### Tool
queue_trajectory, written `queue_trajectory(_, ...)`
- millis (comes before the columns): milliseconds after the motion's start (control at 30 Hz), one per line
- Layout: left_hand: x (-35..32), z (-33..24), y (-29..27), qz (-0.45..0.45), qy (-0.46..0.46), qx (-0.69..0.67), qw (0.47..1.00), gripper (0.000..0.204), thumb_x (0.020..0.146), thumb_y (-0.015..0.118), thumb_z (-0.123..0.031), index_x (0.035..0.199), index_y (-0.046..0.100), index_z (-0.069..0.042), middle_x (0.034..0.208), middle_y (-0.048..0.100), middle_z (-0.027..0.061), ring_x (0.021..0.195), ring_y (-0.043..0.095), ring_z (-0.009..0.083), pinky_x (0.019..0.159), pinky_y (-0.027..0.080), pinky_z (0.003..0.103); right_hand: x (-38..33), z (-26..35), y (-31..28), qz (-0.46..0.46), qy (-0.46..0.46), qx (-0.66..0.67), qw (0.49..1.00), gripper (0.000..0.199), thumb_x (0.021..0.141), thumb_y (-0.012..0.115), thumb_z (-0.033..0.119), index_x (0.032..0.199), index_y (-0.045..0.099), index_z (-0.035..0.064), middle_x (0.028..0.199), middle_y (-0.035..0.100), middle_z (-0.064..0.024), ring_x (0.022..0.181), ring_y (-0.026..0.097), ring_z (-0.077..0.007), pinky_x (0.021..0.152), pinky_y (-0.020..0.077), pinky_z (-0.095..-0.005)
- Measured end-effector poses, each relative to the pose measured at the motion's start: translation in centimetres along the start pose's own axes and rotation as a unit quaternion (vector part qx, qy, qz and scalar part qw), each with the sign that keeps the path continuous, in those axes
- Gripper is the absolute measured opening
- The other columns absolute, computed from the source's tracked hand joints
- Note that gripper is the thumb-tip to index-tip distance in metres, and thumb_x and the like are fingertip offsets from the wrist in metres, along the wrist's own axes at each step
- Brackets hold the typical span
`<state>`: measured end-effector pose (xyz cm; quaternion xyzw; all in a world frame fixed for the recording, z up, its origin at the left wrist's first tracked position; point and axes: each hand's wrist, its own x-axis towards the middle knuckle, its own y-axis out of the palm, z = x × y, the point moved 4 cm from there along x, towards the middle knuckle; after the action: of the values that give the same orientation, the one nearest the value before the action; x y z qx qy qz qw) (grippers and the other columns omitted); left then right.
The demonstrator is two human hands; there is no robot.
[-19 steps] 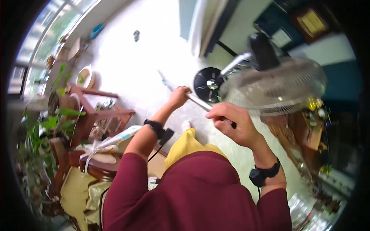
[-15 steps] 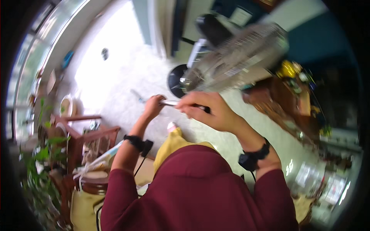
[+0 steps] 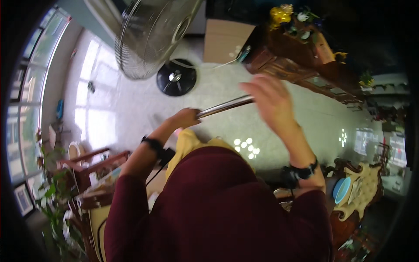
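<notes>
A shiny metal pole point(image 3: 224, 106) slants up to the right between my hands, in front of my body. My left hand point(image 3: 185, 117) is closed around its lower left part. At the upper right end, my right hand point(image 3: 273, 98) is on the pole, its fingers curled loosely over it and smeared by motion. That hand covers the pole's end. A faint, blurred flat shape shows on the floor just beyond my left hand; I cannot tell whether it belongs to the pole.
A standing fan point(image 3: 150, 37) with a round black base point(image 3: 176, 77) is ahead. A carved wooden cabinet point(image 3: 288, 65) stands at the far right, a cardboard sheet point(image 3: 224, 41) beside it. A red-brown wooden chair point(image 3: 94, 161) and plants point(image 3: 50, 190) are at left, a tufted chair point(image 3: 369, 183) at right.
My view has turned right, so the fan now appears further left. My right hand has moved right and away from my left hand, and more of the pole shows between them.
</notes>
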<state>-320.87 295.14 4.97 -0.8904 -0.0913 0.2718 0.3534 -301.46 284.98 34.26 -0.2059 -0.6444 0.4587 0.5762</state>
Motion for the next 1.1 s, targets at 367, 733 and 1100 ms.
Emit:
queue_trajectory(367,8.7,-20.8,9.4,0.211,0.27,-0.053,0.938,0.032,0.074,0.062,-0.021,0.104,0.066,-0.011,0.086,0.066,0.0104,0.085,0.062,0.0261,0.076,0.047,0.038,-13.2,-1.8,-15.8,0.221,0.28,-0.237,0.904,0.017,0.084,0.067,0.02,0.1,0.065,0.0143,0.062,0.058,-0.0099,0.06,0.059,-0.0285,0.056,0.0464,-0.0383)
queue_trajectory(733,11.1,-13.5,14.6,0.27,0.237,-0.087,0.929,0.032,0.071,0.069,-0.027,0.097,0.068,-0.008,0.085,0.068,0.0106,0.079,0.062,0.0233,0.07,0.047,0.035,-15.5,-0.1,-9.1,0.274,0.276,-0.123,0.913,0.015,0.082,0.066,0.021,0.078,0.057,0.0096,0.063,0.058,-0.01,0.058,0.058,-0.0299,0.054,0.0453,-0.0386)
queue_trajectory(1100,1.9,10.5,8.8,0.105,-0.055,0.076,0.99,0.022,0.078,0.062,-0.031,0.094,0.065,-0.015,0.097,0.066,0.0077,0.096,0.062,0.03,0.077,0.049,0.044,-9.7,3.8,11.5,0.308,0.132,0.02,0.942,0.024,0.078,0.068,0.029,0.085,0.055,0.0102,0.066,0.058,-0.005,0.063,0.062,-0.024,0.062,0.0491,-0.0363)
